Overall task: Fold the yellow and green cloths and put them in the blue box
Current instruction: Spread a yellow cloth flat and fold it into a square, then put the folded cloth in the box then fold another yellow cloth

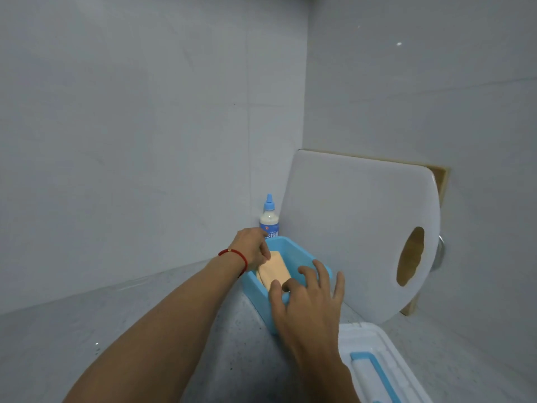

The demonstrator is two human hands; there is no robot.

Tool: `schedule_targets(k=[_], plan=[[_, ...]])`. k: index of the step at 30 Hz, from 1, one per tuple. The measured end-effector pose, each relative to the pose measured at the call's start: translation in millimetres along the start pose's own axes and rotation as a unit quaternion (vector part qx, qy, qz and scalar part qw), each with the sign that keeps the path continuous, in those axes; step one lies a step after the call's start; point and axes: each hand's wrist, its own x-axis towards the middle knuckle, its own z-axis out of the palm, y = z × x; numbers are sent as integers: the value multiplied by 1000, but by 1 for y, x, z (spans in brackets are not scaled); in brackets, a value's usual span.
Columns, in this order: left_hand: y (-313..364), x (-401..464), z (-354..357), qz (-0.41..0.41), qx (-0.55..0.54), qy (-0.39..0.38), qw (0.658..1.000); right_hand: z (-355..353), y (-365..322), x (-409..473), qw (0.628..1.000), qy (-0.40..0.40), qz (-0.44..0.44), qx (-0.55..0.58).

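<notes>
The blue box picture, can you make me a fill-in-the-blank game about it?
1. The folded cloth lies inside the ____ box.
2. The bottle behind the box has a ____ cap.
3. The wrist of the left hand wears a ____ string.
4. The white board leans on the ____.

Missing words: blue; blue; red; wall

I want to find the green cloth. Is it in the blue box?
No, only a folded yellow cloth shows in the blue box, between the two hands; no green one is visible.
</notes>
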Motion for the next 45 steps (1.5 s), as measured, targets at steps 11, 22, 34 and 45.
schedule_targets(k=[11, 22, 34, 45], plan=[[8, 5, 5, 45, 200, -127, 970, 8, 3, -10, 999, -14, 43, 7], [22, 6, 4, 46, 293, -142, 944, 7, 2, -13, 999, -11, 52, 8], [-56, -228, -20, -60, 54, 179, 981, 22, -71, -98, 966, 0, -255, 41], [-176, -532, -104, -312, 275, 165, 894, 26, -246, -275, 841, -274, -424, 194]])
